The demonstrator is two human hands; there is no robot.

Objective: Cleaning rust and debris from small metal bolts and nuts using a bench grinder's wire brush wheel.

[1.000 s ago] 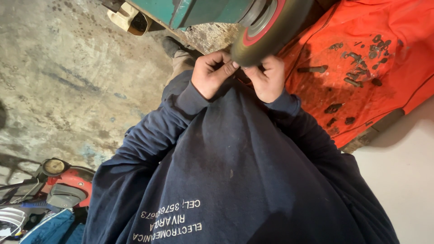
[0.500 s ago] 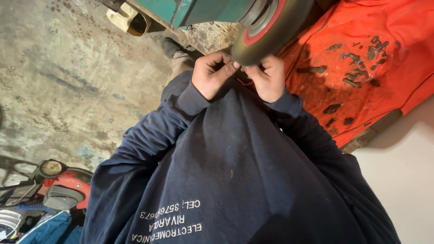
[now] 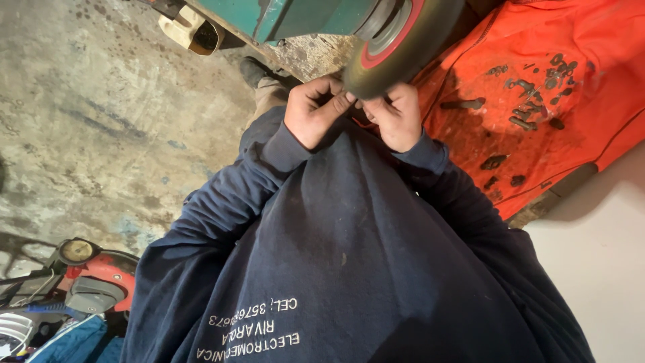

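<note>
Stained, grey concrete floor [image 3: 87, 121] spreads out under the person, mottled with dark patches and pale scuffs. Both hands are raised together just below a small wheel [image 3: 403, 40] with a dark tyre and a red rim, fixed to a green machine body [image 3: 302, 17]. The left hand [image 3: 314, 111] is curled, its fingers bent inward and its fingertips pinched toward the tyre's lower edge; the right hand [image 3: 398, 117] is curled the same way, touching the left at the fingertips. Whatever small thing they may be pinching between them is hidden by the fingers, so I cannot tell whether either hand actually holds anything. Dark blue sleeves [image 3: 269, 154] run up to both wrists. To the right, an orange cloth [image 3: 591, 81] lies spread out, with dark bolts and small metal parts [image 3: 537, 81] scattered over it, well apart from the hands. Down at the lower left sits a red machine [image 3: 94, 282] with a round gauge.
</note>
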